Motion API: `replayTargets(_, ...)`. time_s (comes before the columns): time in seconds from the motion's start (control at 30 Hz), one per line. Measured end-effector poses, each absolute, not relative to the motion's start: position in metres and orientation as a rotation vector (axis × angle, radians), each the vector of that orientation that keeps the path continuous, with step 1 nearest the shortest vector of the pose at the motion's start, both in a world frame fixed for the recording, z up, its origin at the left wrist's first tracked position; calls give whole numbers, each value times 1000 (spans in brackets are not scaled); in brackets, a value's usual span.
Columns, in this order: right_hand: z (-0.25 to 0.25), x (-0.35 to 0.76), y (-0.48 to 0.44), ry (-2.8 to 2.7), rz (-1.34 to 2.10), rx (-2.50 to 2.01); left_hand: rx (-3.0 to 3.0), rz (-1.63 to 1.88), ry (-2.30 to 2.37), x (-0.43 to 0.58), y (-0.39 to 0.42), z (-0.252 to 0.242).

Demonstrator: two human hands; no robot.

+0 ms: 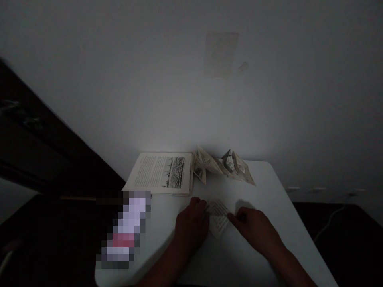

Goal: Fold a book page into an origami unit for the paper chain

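Note:
A small folded piece of printed paper point(218, 217) lies on the white table point(263, 187) between my hands. My left hand point(191, 225) rests on its left edge with the fingers curled over it. My right hand point(254, 229) pinches its right corner with fingers together. The room is dim, so the fingertips are hard to make out.
An open book point(161, 172) with text and a photo lies at the table's far left. Several folded paper shapes point(224, 165) stand along the far edge by the wall. A blurred-out object point(127, 229) sits at the left edge. Dark furniture fills the left side.

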State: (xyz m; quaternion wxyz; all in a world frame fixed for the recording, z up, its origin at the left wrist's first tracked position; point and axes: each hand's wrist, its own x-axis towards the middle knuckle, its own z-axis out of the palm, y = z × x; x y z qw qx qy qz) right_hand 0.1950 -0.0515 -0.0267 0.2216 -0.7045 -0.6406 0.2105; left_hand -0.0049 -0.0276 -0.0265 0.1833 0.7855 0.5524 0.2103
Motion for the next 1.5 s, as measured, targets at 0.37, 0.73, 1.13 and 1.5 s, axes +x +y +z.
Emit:
replayTargets(0.37,-51,172,-67,-2313,41,-1412,2778,536,1103,2,-41,-44)
replayTargets(0.73,-63,165,-76,-2313,-104,-1585,2850,396,1254,6,-50,-52)
replayTargets(1.13,-41,164,-55,-2415,125,-1605,2740,303,1264,6,-39,-41)
replayTargets(1.5,-33,169,-48,-2399,237,-1485,2730,415,1134,-7,-31,-45)
